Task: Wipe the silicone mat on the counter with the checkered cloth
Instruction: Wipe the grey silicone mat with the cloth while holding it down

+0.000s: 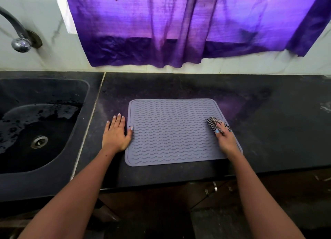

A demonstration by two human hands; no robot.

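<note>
From the head view, a grey mat (pixel 176 131) with wavy ridges lies flat on the dark counter (pixel 268 124), right of the sink (pixel 43 124). The left hand (pixel 116 133) rests flat just beside the mat's left edge, fingers spread, thumb touching the mat's rim. The right hand (pixel 226 137) presses a bunched checkered cloth (pixel 214 123) onto the mat near its right edge, fingers curled over it. A purple curtain (pixel 179 27) hangs behind; a tap (pixel 17 32) stands above the sink. No writing can be read.
</note>
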